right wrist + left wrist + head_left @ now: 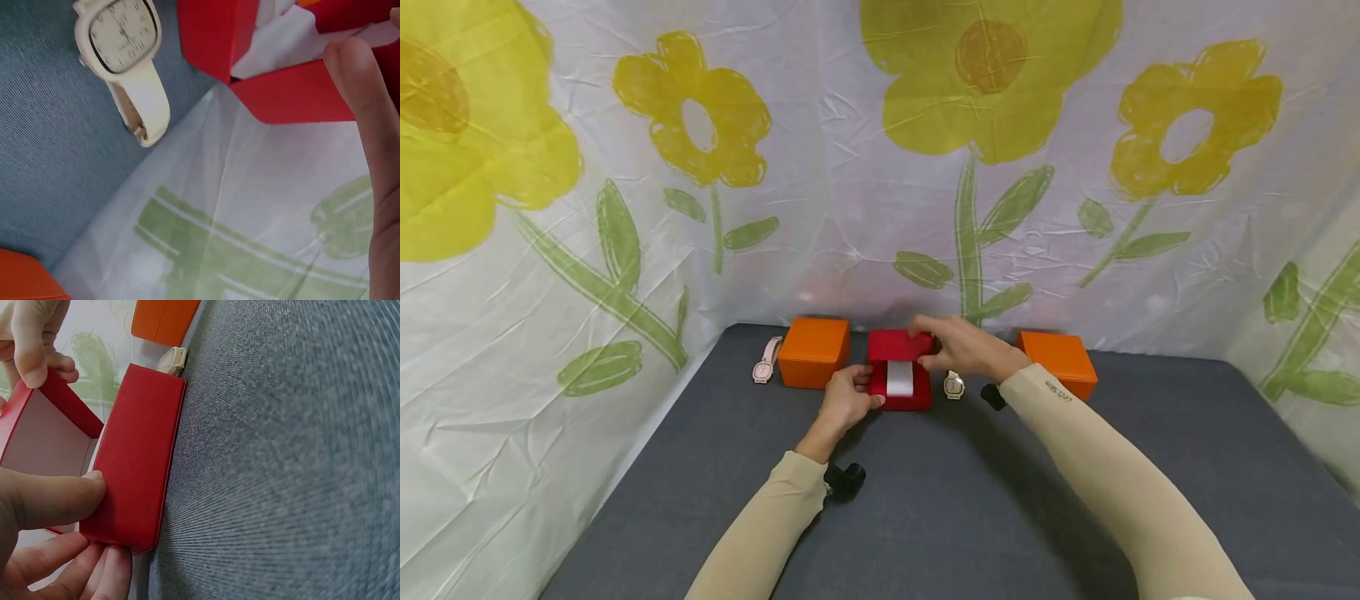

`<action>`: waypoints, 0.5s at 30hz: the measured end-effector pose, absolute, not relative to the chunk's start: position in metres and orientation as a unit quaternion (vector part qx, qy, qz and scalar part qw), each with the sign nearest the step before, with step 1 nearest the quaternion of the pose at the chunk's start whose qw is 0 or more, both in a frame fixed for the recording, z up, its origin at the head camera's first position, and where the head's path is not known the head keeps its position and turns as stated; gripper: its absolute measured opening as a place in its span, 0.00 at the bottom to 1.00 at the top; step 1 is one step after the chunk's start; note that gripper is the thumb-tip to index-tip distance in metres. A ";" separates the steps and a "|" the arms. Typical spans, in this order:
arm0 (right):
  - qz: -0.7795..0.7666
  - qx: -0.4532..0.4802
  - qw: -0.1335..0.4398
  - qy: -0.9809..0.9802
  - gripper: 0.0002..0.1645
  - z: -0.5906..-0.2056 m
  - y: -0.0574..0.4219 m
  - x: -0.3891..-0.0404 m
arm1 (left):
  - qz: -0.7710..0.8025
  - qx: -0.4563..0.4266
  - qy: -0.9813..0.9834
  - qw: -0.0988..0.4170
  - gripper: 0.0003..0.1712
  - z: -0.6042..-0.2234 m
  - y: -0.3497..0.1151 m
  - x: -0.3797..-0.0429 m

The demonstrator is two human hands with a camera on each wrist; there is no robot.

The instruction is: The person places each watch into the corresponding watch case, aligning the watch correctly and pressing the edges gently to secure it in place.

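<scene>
A red watch box (907,403) stands with its lid (891,343) raised and a white insert (899,379) inside. At its left side my left hand (844,400) grips the base; in the left wrist view the thumb presses the red front (140,450) and the fingers lie against the side. My right hand (966,346) holds the lid by its right edge, thumb and fingers on either side of the rim. Just right of the box lies a cream watch (954,386), its square dial (123,34) facing the right wrist camera.
An orange box (815,354) stands left of the red one, with a pink watch (763,371) beyond it. Another orange box (1060,358) is behind my right forearm. A flowered curtain (835,208) hangs along the back edge of the grey table (925,508).
</scene>
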State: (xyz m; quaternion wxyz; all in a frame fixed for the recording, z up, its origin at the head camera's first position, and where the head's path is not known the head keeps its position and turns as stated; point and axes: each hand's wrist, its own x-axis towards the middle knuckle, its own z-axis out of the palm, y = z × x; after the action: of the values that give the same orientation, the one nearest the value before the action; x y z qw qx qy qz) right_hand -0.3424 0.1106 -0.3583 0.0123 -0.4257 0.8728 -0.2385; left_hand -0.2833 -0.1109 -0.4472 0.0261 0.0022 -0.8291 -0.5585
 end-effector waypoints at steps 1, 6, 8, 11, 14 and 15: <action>-0.241 -0.422 0.018 0.874 0.22 -0.356 0.111 -0.344 | -0.559 0.002 -0.828 0.026 0.30 -0.447 -0.111 -0.283; -0.261 -0.397 0.033 0.879 0.23 -0.349 0.110 -0.357 | -0.565 0.002 -0.824 0.027 0.31 -0.446 -0.110 -0.284; -0.266 -0.389 0.031 0.881 0.24 -0.347 0.110 -0.361 | -0.569 0.004 -0.822 0.027 0.31 -0.446 -0.110 -0.284; -0.267 -0.384 0.027 0.884 0.25 -0.347 0.111 -0.367 | -0.571 0.007 -0.821 0.027 0.32 -0.446 -0.110 -0.284; -0.270 -0.384 0.009 0.883 0.24 -0.348 0.113 -0.369 | -0.573 0.011 -0.819 0.025 0.33 -0.447 -0.110 -0.284; -0.274 -0.386 0.003 0.881 0.24 -0.348 0.113 -0.369 | -0.572 0.010 -0.820 0.025 0.33 -0.447 -0.110 -0.284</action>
State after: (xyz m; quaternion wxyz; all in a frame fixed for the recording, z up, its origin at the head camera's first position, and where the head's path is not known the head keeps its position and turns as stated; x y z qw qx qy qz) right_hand -0.3695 0.1130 -0.3479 0.0032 -0.3855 0.8811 -0.2740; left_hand -0.2840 -0.1095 -0.4475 0.0246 0.0104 -0.8197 -0.5721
